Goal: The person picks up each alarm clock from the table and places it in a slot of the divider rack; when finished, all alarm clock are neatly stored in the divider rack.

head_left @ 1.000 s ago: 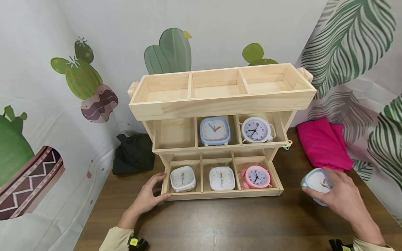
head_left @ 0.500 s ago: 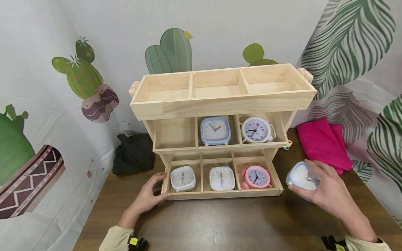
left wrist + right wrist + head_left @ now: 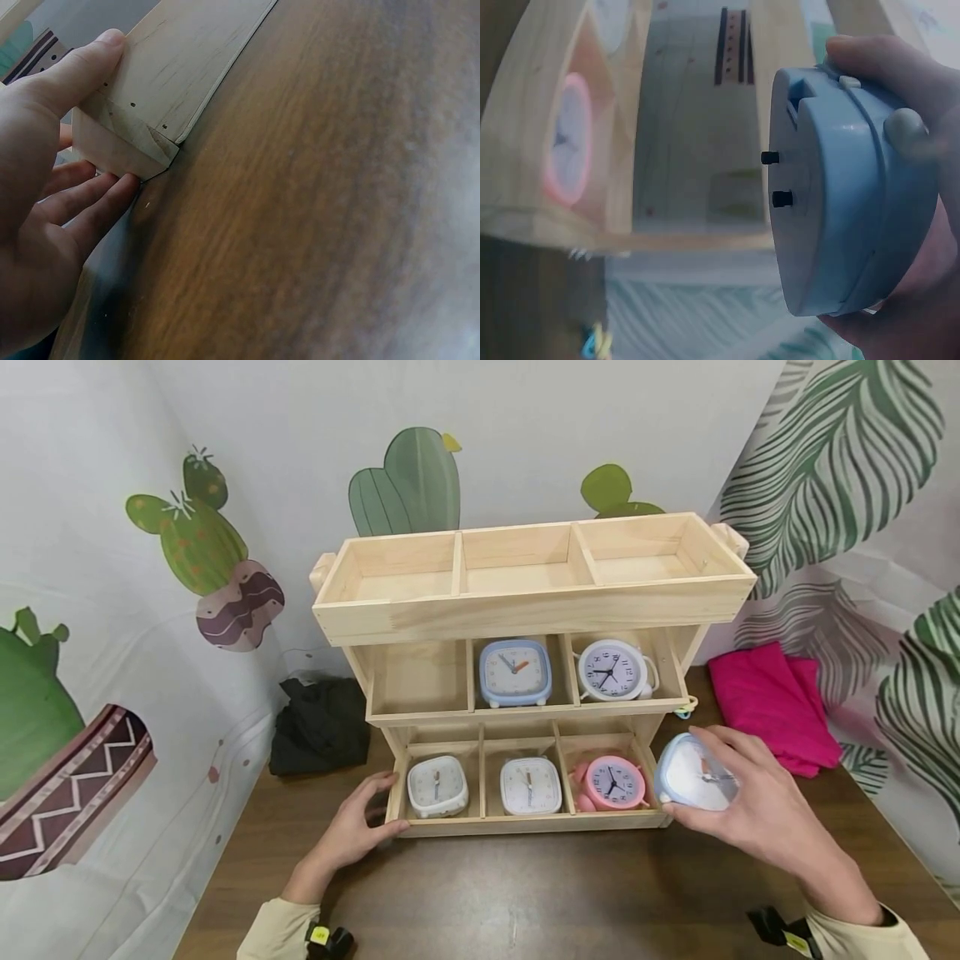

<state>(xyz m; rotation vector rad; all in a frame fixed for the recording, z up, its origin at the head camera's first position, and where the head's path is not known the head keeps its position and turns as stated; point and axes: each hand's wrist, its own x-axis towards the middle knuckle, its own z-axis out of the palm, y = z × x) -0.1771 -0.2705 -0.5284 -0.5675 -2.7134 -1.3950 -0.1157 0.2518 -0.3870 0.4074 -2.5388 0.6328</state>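
Note:
A light wooden three-tier shelf [image 3: 532,617] stands on the table. My left hand [image 3: 348,835] holds the left corner of its bottom tier, with the thumb on the front board [image 3: 172,64] and the fingers against the side. In my right hand [image 3: 772,810] is a light-blue alarm clock [image 3: 692,779], gripped by its edges just right of the bottom tier. The right wrist view shows its back, with two black knobs [image 3: 782,199]. Bottom tier compartments hold two white clocks [image 3: 437,787] and a pink one [image 3: 615,783]. A blue clock [image 3: 515,672] and a round white clock [image 3: 611,671] occupy the middle tier.
Black cloth [image 3: 318,727] lies left of the shelf, and bright pink cloth [image 3: 776,706] lies to its right. Behind hangs a patterned curtain [image 3: 525,443]. The brown table [image 3: 487,893] extends in front of the shelf.
My right hand has carried the light-blue clock leftward and upward, from the table's right side to beside the shelf's bottom tier. My left hand stays on the corner.

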